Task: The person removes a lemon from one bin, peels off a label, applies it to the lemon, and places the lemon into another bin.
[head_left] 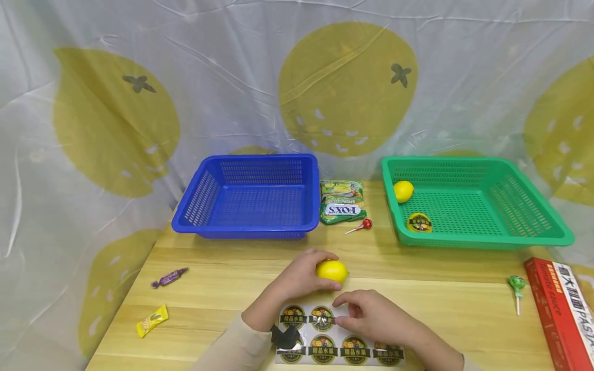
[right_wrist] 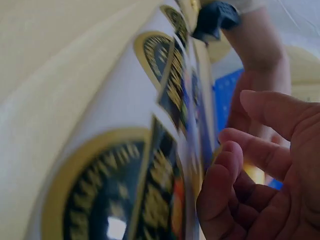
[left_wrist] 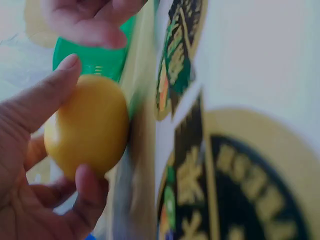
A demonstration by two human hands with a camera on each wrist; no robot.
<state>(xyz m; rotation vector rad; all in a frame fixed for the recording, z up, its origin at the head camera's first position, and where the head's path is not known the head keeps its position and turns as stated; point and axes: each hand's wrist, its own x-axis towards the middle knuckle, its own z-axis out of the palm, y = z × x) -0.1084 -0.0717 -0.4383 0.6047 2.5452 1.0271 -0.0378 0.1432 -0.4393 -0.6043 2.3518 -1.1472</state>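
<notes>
My left hand (head_left: 306, 275) grips a yellow lemon (head_left: 331, 271), thumb and fingers around its sides, just above the wooden table. No label shows on the visible side of this lemon. Under my wrists lies a white sheet of round black-and-gold stickers (head_left: 323, 349), its upper right part bare white. Over that bare part is my right hand (head_left: 378, 317), fingers loosely bent and thumb apart from the index finger. Nothing shows between them, and the fingertips are close to a sticker (head_left: 322, 318) in the upper row.
A blue basket (head_left: 250, 228) stands back left. The green basket (head_left: 482, 240) at right holds a lemon (head_left: 403, 191) and a stickered yellow fruit (head_left: 419, 222). Between them lie a FOX'S candy bag (head_left: 343, 201) and red lollipop (head_left: 367, 223). Wrapped candies (head_left: 153, 320), a green lollipop (head_left: 516, 283) and pasta box (head_left: 563, 314) flank the table.
</notes>
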